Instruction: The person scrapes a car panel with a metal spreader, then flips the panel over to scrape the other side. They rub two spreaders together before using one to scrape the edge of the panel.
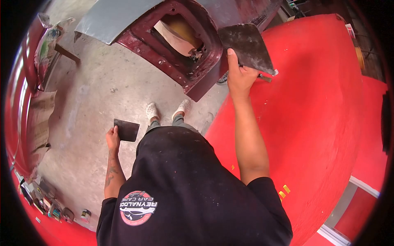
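At the left, my left hand pinches a small, flat, dark rectangular sheet by its edge, low over the floor. My right hand is raised in front and grips a larger dark board with whitish smears, thumb on top. The narrow end of some tool pokes out below this board beside my fingers; its kind is hidden. Just left of the board is a maroon car body corner with a lamp-shaped opening. Grey-coated panels adjoin it.
A red wall rises close on my right. Grey concrete floor lies around my white clogs. To the left are a red car and brown masking paper. Cans and several small items stand at lower left.
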The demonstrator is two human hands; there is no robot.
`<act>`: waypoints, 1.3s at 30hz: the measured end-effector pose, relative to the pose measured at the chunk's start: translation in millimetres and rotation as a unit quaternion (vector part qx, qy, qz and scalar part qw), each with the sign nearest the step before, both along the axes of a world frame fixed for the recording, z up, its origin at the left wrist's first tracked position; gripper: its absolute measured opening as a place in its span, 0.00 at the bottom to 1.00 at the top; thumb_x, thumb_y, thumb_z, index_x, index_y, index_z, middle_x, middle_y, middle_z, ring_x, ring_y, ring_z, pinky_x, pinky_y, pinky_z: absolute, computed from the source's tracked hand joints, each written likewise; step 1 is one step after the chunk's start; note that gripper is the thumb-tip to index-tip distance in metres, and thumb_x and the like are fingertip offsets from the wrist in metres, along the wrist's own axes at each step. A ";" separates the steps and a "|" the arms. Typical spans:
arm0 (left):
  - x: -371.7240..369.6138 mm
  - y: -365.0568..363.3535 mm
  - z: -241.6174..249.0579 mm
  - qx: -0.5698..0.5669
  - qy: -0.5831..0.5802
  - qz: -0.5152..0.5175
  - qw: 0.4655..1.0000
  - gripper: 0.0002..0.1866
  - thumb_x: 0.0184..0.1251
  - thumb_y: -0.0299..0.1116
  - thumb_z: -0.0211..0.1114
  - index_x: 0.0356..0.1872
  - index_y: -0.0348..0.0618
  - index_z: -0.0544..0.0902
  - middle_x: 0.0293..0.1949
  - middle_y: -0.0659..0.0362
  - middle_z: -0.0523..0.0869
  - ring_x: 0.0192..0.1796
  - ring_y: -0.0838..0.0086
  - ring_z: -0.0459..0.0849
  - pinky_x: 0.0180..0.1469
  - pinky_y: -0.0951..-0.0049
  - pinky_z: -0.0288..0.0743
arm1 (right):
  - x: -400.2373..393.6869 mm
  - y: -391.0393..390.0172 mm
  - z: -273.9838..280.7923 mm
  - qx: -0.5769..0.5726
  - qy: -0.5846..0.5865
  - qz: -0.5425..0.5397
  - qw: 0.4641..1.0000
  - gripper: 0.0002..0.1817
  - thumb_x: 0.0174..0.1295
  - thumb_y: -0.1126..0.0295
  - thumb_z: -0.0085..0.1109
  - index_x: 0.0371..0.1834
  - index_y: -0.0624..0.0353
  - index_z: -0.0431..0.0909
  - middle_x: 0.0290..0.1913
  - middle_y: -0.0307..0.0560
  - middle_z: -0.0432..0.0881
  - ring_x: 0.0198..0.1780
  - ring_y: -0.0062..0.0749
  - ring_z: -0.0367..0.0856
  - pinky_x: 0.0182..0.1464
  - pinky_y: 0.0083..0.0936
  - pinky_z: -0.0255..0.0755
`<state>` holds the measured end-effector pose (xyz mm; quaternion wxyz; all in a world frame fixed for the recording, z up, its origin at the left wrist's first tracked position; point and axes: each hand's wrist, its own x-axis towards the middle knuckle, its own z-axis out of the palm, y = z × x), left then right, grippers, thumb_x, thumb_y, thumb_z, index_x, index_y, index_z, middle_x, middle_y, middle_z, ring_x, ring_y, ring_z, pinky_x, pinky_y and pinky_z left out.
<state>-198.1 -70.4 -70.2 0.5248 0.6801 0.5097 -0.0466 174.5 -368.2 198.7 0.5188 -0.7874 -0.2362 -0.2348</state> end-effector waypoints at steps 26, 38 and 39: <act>-29.3 -3.0 -4.2 0.006 0.013 0.051 0.999 0.20 0.75 0.42 0.55 0.30 0.33 0.81 0.19 0.63 0.75 0.21 0.81 0.70 0.23 0.73 0.66 | -13.6 -9.9 -11.9 -0.222 -0.132 -0.011 0.966 0.27 0.53 0.86 0.62 0.58 0.57 0.80 0.41 0.47 0.77 0.42 0.36 0.77 0.45 0.29 0.72; -24.3 7.4 -7.4 0.011 0.017 0.029 0.999 0.20 0.75 0.42 0.56 0.28 0.34 0.80 0.19 0.64 0.75 0.21 0.82 0.69 0.23 0.73 0.63 | -15.1 -3.5 -20.9 -0.374 -0.140 -0.010 0.917 0.41 0.49 0.86 0.59 0.71 0.47 0.67 0.49 0.57 0.65 0.49 0.51 0.67 0.52 0.40 0.68; -24.1 4.3 -6.0 0.004 0.018 0.036 0.999 0.20 0.75 0.42 0.56 0.28 0.34 0.80 0.19 0.64 0.75 0.21 0.82 0.69 0.23 0.73 0.64 | -14.6 -3.7 -20.9 -0.391 -0.134 -0.011 0.911 0.42 0.49 0.85 0.63 0.72 0.50 0.66 0.49 0.57 0.62 0.50 0.50 0.65 0.53 0.38 0.67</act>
